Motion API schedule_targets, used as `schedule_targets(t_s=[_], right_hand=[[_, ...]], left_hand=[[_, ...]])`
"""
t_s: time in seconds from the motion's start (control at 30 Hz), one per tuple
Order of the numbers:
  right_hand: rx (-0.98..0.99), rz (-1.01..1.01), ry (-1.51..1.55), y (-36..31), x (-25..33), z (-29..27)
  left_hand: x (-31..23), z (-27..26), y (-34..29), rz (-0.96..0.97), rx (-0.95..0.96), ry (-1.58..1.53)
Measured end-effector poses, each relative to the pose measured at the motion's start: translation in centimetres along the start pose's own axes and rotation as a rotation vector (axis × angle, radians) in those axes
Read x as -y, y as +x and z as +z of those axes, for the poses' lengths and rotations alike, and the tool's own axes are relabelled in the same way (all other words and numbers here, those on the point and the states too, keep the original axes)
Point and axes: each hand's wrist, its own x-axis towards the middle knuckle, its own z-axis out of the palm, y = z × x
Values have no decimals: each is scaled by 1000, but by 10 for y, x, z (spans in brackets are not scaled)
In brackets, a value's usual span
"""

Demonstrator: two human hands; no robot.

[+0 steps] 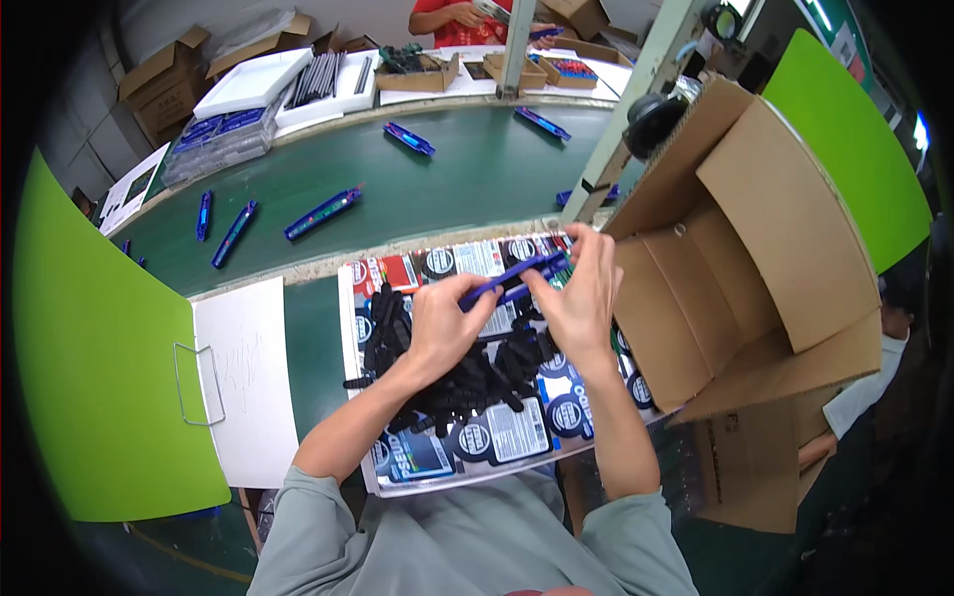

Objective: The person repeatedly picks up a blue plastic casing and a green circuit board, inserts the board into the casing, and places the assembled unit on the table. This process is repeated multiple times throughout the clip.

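Note:
Between my two hands is a long, narrow blue plastic casing (513,275), tilted with its right end farther away. My left hand (444,320) pinches its near left end between thumb and fingers. At the right end, my right hand (578,302) is closed around it, thumb on the near side. A bit of green shows by the right fingers, too small to make out. Below the hands lies a heap of small black plastic pieces (462,392), spread over a board (519,429) covered with printed labels. The fingers hide part of the casing.
Several blue casings, among them one casing (324,213), lie on the green conveyor belt (368,169). An open cardboard box (740,288) stands close on my right, beside a metal post (621,129). A green panel (109,358) rises at left. Across the belt, a person (467,15) handles something.

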Motion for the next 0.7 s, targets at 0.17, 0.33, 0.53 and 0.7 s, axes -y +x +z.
schedule_targets(t_s=[0.17,0.33,0.53,0.7], right_hand=[[140,-62,344,5,-19,-14],[211,78,160,-19,-68,-25],[290,36,-137,-39,-128,4],[311,-183,-319,-22,-118,36]], left_hand=[[-7,-7,-8,-106,52,-96],[8,-31,-14,-346,50,-330],[19,-43,-22,-402,8,-465],[21,-42,-23,-379,21,-495]])
